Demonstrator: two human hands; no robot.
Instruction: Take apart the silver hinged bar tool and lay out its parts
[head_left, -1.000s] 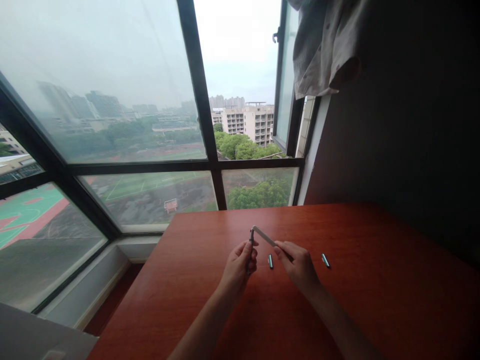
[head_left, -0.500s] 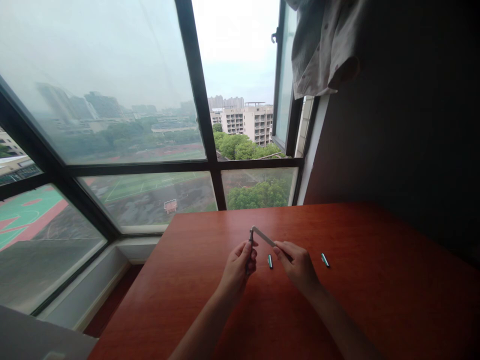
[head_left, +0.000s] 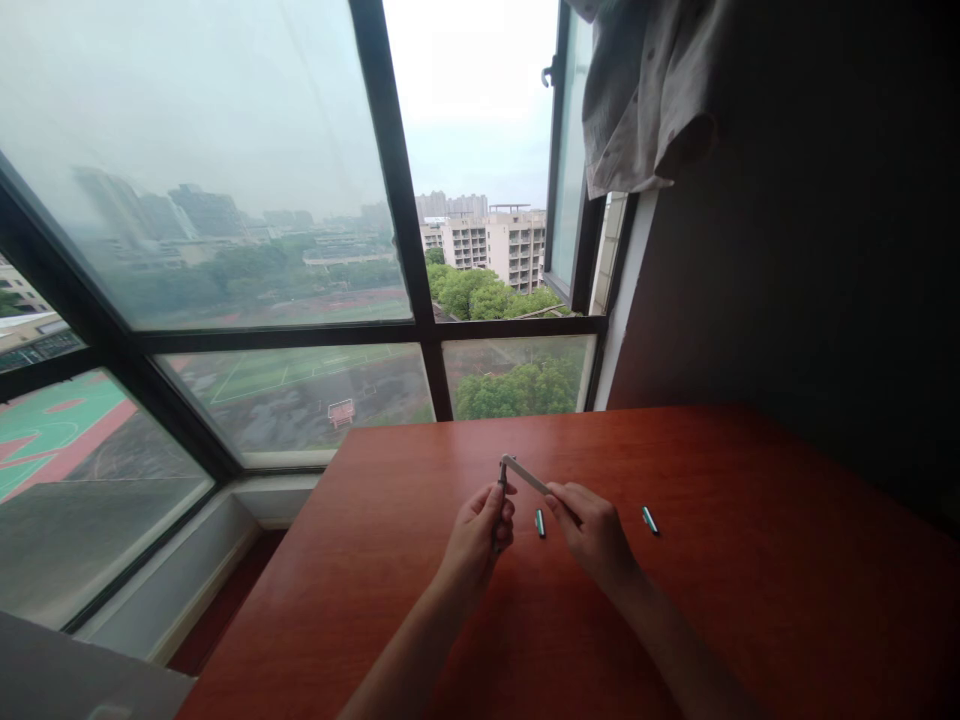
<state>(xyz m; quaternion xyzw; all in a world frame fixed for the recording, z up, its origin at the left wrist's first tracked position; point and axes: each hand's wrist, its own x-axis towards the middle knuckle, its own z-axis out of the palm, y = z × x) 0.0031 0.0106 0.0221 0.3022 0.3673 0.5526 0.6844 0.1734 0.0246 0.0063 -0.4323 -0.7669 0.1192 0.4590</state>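
Pinching with both: left hand (head_left: 480,532) is clamped on a dark pen piece (head_left: 501,474) held upright, right hand (head_left: 594,530) grips a slim pale rod (head_left: 527,475). Their tips meet just above the red-brown table (head_left: 750,570). One teal bit (head_left: 539,522) lies between my hands, a second teal bit (head_left: 650,519) sits to the right.

Two bare hands work over one red-brown wooden table (head_left: 750,600): the left hand (head_left: 474,535) pinches the one short dark slim stick (head_left: 501,476), and the right hand (head_left: 592,530) pinches the one pale slim rod (head_left: 525,473). Two small teal-and-silver cylinders lie on the wood, the inner cylinder (head_left: 539,522) between the hands and the outer cylinder (head_left: 650,519) to the right of the right hand. One pale crumpled cloth (head_left: 645,100) hangs at the top right beside one open glass window sash (head_left: 574,150).
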